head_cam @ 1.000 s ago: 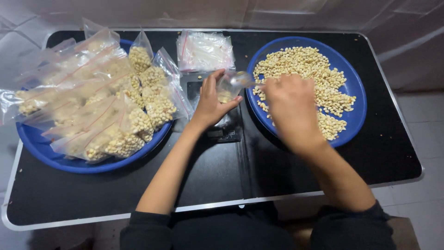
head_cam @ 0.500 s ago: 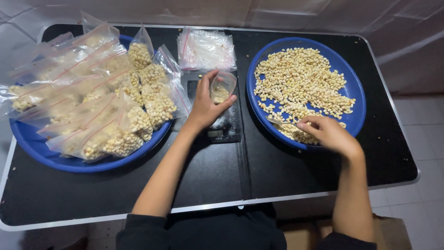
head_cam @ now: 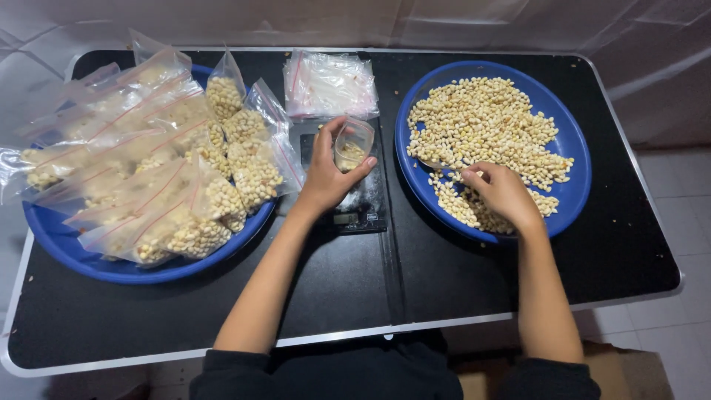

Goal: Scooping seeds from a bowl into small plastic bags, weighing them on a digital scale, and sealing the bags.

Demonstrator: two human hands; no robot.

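My left hand (head_cam: 327, 176) holds a small clear plastic bag (head_cam: 351, 146) open and upright on a black kitchen scale (head_cam: 354, 211) at the table's middle; a few pale nuts lie in the bag's bottom. My right hand (head_cam: 501, 194) rests in the blue round tray (head_cam: 574, 141) on the right, fingers closed into the pile of loose pale nuts (head_cam: 481, 122). Whether it holds any nuts is hidden by the fingers.
A second blue tray (head_cam: 81, 255) on the left is heaped with several filled clear bags (head_cam: 178, 170) with red zip strips. A stack of empty clear bags (head_cam: 329, 85) lies behind the scale. All stand on a black folding table (head_cam: 355, 296) with a metal rim.
My right hand went from the bag's mouth back down to the front of the nut pile, then shifted slightly left. My left hand kept the bag on the scale.
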